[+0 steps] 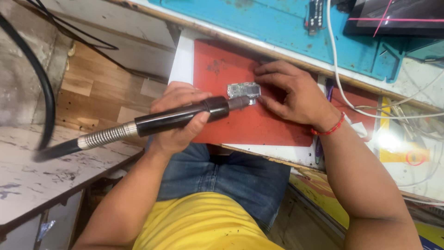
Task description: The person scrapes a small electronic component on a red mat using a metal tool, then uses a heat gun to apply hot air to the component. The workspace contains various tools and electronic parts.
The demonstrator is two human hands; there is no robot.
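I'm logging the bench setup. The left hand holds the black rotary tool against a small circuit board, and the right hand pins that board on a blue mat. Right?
Not quite: the head view shows the mat under the circuit board is red, not blue. The rest stands: the left hand holds the black rotary tool against the board, and the right hand pins it.

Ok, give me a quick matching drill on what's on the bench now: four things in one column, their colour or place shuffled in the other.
Things:
1. rotary tool handpiece
2. small circuit board
3. work mat
4. wrist thread

Descriptions:
A. red, flat on the bench under the board
B. red, around the right hand's wrist
C. black, gripped in the left hand
D. silvery, pinned by the right hand

Pairs: 1-C, 2-D, 3-A, 4-B
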